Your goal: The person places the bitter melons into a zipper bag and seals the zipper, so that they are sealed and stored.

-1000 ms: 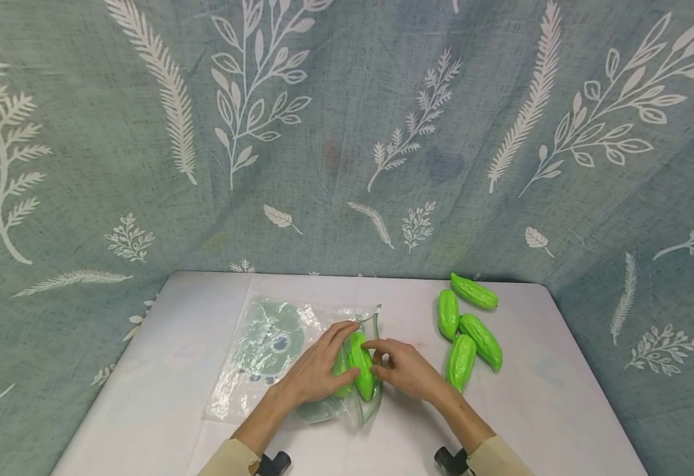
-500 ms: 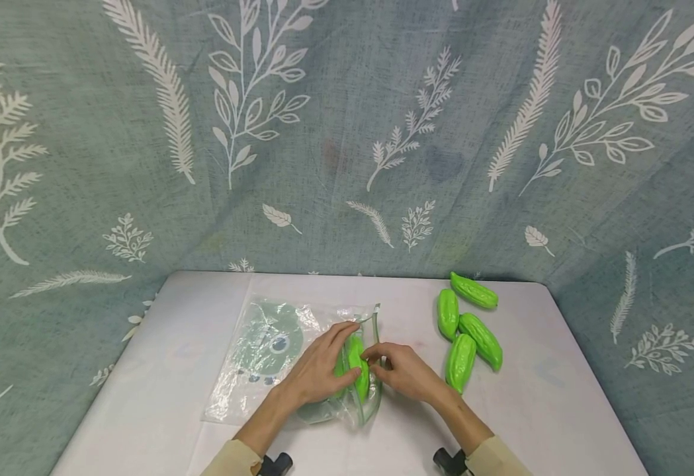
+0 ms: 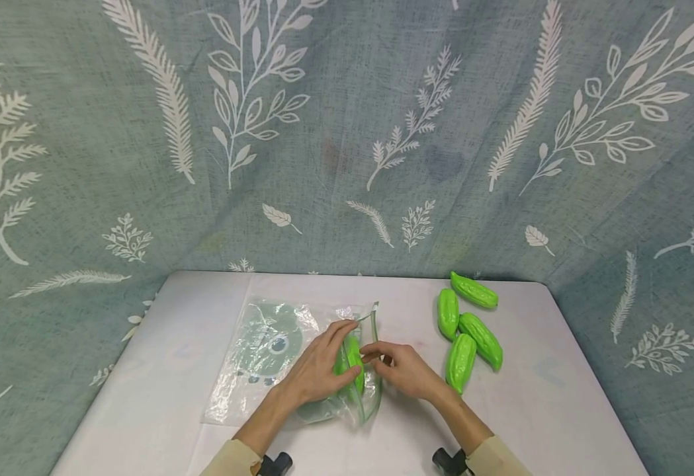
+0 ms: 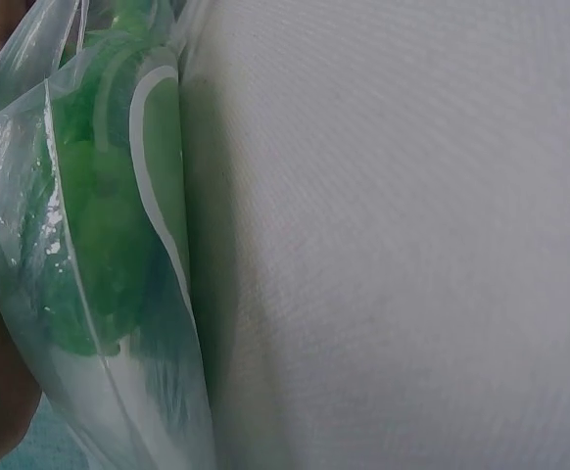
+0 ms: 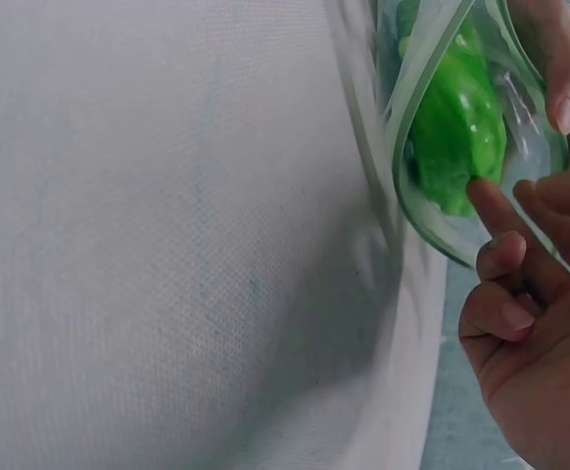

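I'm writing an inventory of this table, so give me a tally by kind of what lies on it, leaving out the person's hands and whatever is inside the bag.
Loose bumpy green vegetables: 4
Clear plastic bag with a green print: 1
Total: 5
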Motion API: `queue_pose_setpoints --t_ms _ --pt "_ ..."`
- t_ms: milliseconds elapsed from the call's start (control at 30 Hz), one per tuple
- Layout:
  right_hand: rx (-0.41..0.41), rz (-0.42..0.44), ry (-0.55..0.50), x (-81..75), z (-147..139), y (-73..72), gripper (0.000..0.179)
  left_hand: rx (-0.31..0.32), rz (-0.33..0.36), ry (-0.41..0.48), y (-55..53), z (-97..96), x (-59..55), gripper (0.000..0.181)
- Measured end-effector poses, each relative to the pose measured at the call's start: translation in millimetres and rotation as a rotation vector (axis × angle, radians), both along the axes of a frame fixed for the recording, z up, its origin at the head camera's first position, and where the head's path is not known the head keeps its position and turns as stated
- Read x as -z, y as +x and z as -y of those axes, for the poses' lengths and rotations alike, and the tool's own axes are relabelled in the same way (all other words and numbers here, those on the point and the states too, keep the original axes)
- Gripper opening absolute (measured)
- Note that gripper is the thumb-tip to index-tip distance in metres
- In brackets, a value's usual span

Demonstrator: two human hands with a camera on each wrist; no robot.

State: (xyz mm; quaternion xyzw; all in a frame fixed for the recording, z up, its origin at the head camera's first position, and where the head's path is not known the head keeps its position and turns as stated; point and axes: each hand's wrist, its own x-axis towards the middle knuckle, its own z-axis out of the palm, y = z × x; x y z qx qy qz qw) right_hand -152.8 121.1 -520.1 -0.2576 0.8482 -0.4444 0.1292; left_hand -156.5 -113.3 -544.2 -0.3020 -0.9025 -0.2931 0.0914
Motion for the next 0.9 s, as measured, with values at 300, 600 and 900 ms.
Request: queue_pose_setpoints --t_ms 300,600,900 --pt "-0.021 0.055 -0.025 2.7 0.9 0.4 0.033 -0.009 0.012 0.007 -0.5 0.3 0.8 0.081" --pt "-0.031 0.089 -0.055 3.1 2.1 1.0 0.039 -0.015 0.001 0.019 -0.8 0.7 0.8 0.083" --pt "-0.06 0.096 -0.083 6.1 5.0 1.6 0.043 -0.029 0.002 0.018 -0.2 0.6 -0.6 0.084"
